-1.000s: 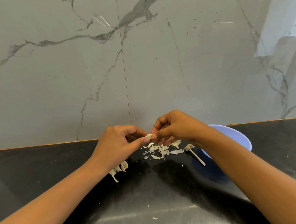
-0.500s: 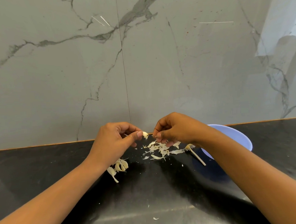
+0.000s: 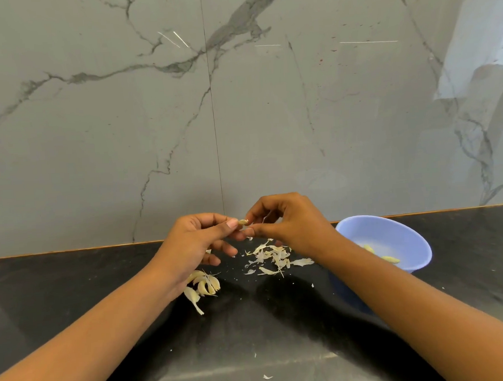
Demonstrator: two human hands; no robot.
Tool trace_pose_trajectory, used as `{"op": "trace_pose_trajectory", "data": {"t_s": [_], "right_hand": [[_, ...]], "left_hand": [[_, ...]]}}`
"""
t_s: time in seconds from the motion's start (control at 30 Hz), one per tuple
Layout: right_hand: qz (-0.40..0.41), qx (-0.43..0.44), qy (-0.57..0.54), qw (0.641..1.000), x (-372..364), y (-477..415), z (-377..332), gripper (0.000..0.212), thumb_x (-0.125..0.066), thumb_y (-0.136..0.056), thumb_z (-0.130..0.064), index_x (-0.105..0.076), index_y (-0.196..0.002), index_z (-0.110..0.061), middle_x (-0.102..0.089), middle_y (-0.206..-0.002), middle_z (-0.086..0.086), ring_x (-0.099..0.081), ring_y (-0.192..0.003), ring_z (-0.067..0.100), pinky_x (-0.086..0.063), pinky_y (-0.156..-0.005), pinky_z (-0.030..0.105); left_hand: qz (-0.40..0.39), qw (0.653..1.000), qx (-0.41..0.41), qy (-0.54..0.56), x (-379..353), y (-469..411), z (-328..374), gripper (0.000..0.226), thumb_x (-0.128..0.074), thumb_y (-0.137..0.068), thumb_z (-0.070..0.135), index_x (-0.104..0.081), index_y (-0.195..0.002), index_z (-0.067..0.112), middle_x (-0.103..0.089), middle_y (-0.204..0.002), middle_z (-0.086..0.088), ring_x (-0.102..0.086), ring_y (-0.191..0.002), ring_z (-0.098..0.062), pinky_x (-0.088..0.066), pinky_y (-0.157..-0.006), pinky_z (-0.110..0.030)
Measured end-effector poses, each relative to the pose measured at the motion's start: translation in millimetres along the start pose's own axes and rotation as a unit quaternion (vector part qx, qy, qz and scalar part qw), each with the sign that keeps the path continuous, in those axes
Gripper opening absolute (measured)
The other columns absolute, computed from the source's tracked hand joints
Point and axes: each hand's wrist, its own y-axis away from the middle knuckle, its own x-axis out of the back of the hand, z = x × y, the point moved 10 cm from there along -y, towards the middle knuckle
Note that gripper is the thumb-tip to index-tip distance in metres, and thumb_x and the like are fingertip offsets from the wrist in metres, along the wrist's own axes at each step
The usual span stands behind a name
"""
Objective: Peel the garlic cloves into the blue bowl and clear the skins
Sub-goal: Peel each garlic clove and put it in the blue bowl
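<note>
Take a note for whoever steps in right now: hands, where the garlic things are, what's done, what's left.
Hands: the left hand and right hand both pinch one garlic clove above the counter, apparently mid-peel.
Things: the unpeeled cloves lie by the left wrist. The skins are scattered under the right hand. The blue bowl sits at the right.
Done: at least two peeled cloves are in the bowl.
Left: finish this clove, peel the rest, clear the skins.
</note>
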Motion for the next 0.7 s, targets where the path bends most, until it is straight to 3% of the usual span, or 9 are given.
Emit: {"op": "trace_pose_trajectory", "data": {"t_s": [0.23,0.43,0.5,0.6,0.7], "right_hand": [[0.01,-0.056,-0.17,0.984,-4,1,12,0.006,-0.074,-0.08,-0.017,-0.072,-0.085,-0.016,-0.068,-0.076,0.001,-0.059,-0.063,0.004,-0.045,-0.047,0.018],[0.006,-0.109,-0.249,0.962,-14,4,22,0.002,-0.071,-0.083,-0.015,-0.07,-0.085,-0.014,-0.069,-0.079,-0.001,-0.062,-0.07,0.005,-0.049,-0.052,0.021],[0.004,-0.1,-0.241,0.965,-11,3,18,0.002,-0.068,-0.085,-0.014,-0.067,-0.086,-0.013,-0.069,-0.085,0.004,-0.064,-0.074,0.008,-0.052,-0.054,0.022],[-0.001,-0.078,-0.205,0.976,2,1,9,0.005,-0.069,-0.084,-0.011,-0.064,-0.083,-0.011,-0.073,-0.09,0.01,-0.07,-0.074,0.014,-0.056,-0.055,0.023],[-0.036,-0.098,-0.161,0.982,2,4,11,0.008,-0.073,-0.081,-0.009,-0.065,-0.081,-0.009,-0.073,-0.078,0.01,-0.068,-0.066,0.014,-0.053,-0.052,0.021]], "left_hand": [[-0.022,1.0,-0.001,-0.006,-4,1,1,0.015,-0.063,-0.088,0.023,-0.072,-0.09,0.012,-0.075,-0.081,-0.005,-0.063,-0.056,-0.01,-0.042,-0.047,-0.018],[-0.03,0.996,-0.044,-0.071,-6,1,8,0.015,-0.063,-0.089,0.024,-0.07,-0.09,0.012,-0.075,-0.08,0.0,-0.065,-0.059,-0.012,-0.043,-0.049,-0.021],[-0.029,0.983,-0.074,-0.164,-4,0,11,0.011,-0.063,-0.09,0.027,-0.07,-0.087,0.019,-0.074,-0.079,0.005,-0.067,-0.064,-0.01,-0.046,-0.054,-0.021],[0.023,0.914,-0.132,-0.383,9,-7,18,0.009,-0.064,-0.088,0.039,-0.067,-0.082,0.034,-0.069,-0.077,0.015,-0.064,-0.077,-0.005,-0.053,-0.072,-0.03],[0.046,0.907,-0.123,-0.399,23,-12,15,0.007,-0.062,-0.088,0.045,-0.064,-0.082,0.04,-0.069,-0.093,0.017,-0.06,-0.093,-0.005,-0.052,-0.085,-0.036]]}}
